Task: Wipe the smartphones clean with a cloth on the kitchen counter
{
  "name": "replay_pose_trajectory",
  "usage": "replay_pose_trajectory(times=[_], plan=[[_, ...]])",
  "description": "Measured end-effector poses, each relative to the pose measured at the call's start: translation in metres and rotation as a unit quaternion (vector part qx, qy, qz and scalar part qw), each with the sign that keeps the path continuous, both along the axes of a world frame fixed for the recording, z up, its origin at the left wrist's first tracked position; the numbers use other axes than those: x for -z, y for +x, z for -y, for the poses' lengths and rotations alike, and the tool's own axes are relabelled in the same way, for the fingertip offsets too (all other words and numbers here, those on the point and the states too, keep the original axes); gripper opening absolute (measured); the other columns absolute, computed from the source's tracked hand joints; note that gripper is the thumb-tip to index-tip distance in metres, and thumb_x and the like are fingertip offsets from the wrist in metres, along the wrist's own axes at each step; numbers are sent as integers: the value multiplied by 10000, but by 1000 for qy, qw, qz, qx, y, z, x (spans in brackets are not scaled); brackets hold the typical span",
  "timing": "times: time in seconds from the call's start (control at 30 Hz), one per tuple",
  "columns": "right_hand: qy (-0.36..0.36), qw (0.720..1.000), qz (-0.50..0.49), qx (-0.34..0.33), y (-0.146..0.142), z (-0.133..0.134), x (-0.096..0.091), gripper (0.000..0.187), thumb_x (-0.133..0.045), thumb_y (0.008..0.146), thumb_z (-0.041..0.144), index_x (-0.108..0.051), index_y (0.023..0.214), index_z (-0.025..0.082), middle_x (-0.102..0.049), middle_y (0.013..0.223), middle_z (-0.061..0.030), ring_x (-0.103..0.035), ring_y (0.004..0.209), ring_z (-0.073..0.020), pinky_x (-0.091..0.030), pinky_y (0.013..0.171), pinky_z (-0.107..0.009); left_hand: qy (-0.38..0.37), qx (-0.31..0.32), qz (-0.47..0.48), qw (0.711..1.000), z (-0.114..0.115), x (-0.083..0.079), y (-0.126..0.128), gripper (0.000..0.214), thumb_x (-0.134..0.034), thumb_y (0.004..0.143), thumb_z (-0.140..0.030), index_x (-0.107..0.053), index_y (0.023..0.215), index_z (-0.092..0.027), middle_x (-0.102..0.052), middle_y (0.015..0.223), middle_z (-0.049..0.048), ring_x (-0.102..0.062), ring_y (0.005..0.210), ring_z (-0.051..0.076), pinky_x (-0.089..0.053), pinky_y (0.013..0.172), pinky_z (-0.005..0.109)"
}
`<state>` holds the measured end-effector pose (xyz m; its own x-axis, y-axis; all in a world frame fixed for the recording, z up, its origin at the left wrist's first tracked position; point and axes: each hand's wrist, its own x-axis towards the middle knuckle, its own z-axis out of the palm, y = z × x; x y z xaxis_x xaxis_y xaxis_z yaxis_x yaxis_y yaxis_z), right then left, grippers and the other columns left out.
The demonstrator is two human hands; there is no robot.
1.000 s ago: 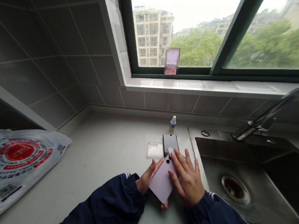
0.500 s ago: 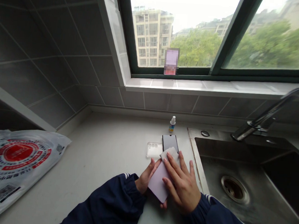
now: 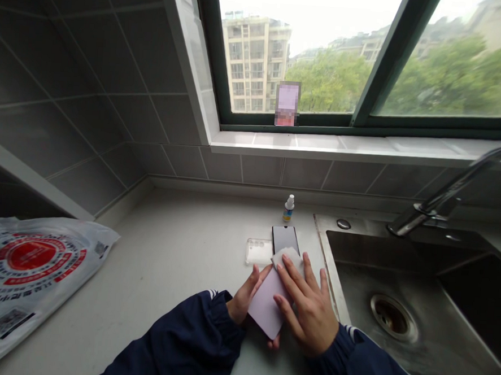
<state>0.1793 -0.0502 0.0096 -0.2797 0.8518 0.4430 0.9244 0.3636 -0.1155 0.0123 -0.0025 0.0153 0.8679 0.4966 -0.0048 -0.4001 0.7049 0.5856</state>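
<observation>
My left hand [image 3: 245,293] is closed around a lavender phone [image 3: 267,306], gripping its edges with the thumb on the left side and fingertips showing below. My right hand [image 3: 310,304] lies over the phone's upper right part, fingers stretched, pressing a folded white wipe [image 3: 287,256] against its top end. The phone is held tilted above the counter. Just beyond it lies a dark-screened phone [image 3: 285,239], its lower end hidden by the wipe and my fingers. A clear phone case [image 3: 258,251] rests to the left of that.
A small white spray bottle [image 3: 289,208] stands upright behind the dark phone. To the right is a steel sink [image 3: 338,294] with a chrome faucet [image 3: 437,193]. A printed plastic bag [image 3: 37,265] lies at the left on the pale counter [image 3: 180,234]. A window is at the back.
My right hand and the wipe have shifted slightly to the right along the lavender phone's top end. My left hand holds its place.
</observation>
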Motion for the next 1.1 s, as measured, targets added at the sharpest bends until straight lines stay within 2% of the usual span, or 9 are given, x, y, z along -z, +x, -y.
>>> replay_pose_trajectory(times=[0.23,0.47,0.8,1.1], plan=[[8,1000,3,-6,-2,1,-4,500,-398,974,339,-378,1465,250,-330,1534,-9,-179,1434,-424,-283,1016,-699,5,3,-3,1000,-1,-1,-1,702,-32,892,-653,-153,1502,-327,-618,1165,197,-704,587,251,-537,434,327],[12,1000,-6,21,1,-1,-2,481,-396,974,332,-411,1449,255,-351,1526,-20,-201,1433,-411,-311,1015,-677,-2,-4,-10,1000,0,-4,1,699,-53,889,-662,-182,1492,-333,-581,1225,198,-704,579,254,-531,420,322],[13,1000,-14,8,-2,3,-2,478,-424,963,375,-444,1428,266,-351,1528,-24,-210,1434,-404,-327,1020,-657,-6,12,-6,1000,-2,3,0,735,-62,871,-697,-139,1497,-321,-629,1130,200,-700,577,266,-523,421,335],[9,999,-22,24,-3,3,-2,505,-421,966,372,-402,1455,247,-348,1529,-31,-198,1439,-397,-357,1009,-647,-10,6,-12,1000,0,1,-1,726,-137,874,-710,-168,1494,-333,-572,1248,209,-705,596,266,-527,449,347]])
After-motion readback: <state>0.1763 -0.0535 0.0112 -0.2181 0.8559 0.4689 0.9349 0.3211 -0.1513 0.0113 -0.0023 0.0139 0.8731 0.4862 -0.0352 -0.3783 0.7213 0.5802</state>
